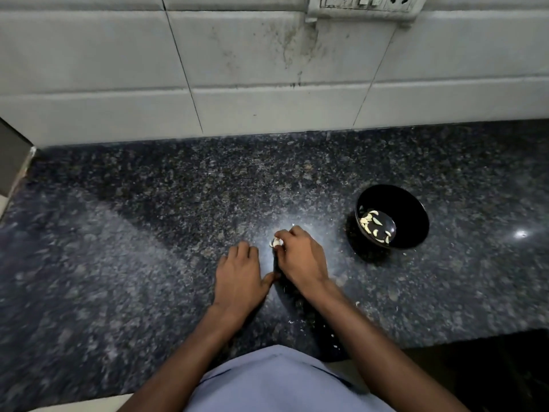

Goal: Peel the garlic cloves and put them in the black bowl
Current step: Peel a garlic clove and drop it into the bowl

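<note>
- Dark speckled counter (148, 233), tiled wall behind it.
- Black bowl (416, 215) sits on counter, several peeled cloves (375, 226) inside.
- Left hand (239, 278) well left of bowl, palm down, fingers curled on the counter, holding nothing visible.
- Right hand (300, 257) between left hand and bowl, fingertips pinching a garlic piece (276, 242) against the counter.
- Skin scraps (335, 346) below bowl, near counter edge.

black bowl (413, 215) | pale cloves (375, 226) | dark speckled counter (148, 233) | white tiles (237, 69) | blue shirt (276, 382)
</note>
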